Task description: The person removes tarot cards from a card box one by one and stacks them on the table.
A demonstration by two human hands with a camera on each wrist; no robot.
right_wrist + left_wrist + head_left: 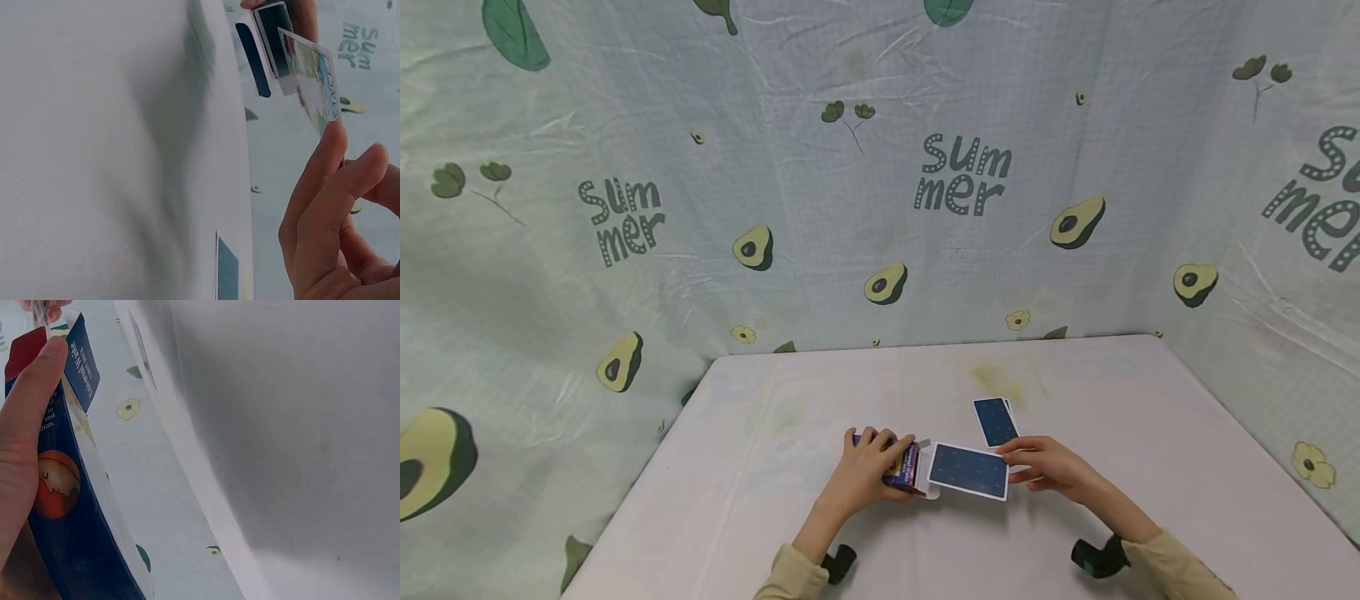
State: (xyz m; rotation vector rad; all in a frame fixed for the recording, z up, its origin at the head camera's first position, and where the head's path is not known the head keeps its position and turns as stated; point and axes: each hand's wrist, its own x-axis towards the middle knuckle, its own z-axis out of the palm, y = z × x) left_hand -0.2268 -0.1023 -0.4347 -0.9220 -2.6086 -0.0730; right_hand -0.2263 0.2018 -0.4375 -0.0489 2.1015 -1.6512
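While the left hand (pixel 871 468) is lying over the card box (pixel 907 468), its grip is holding that box by its sides, and the thumb is pressing along the printed surface. The box's open end is facing 3 o'clock in the head view, its pale inner flaps are standing out, and a navy flap (pixel 83 365) is showing the words "Universal Waite" in the left wrist view. Whether the box is touching the counter (pixel 760 533), I cannot tell.

At 3 o'clock from the box, the right hand (pixel 1054 471) is pinching 1 card (pixel 968 472) by its right-hand edge in a narrow grip. This card is hanging above the counter, just beside the box's mouth; its blue back is facing the head camera, and its coloured picture is showing in the right wrist view.

At 1 o'clock from the held card, a card pile (pixel 996 422) is lying on the counter, blue back up, with the pale edge of at least 1 more card peeping out. At 12 o'clock from the pile, a yellowish stain (pixel 997 382) is marking the surface. 2 black wrist mounts (pixel 841 564) are showing near the beige sleeves (pixel 793 575). Behind the counter, a pale cloth (pixel 820 200) is hanging, printed with avocados and "summer".
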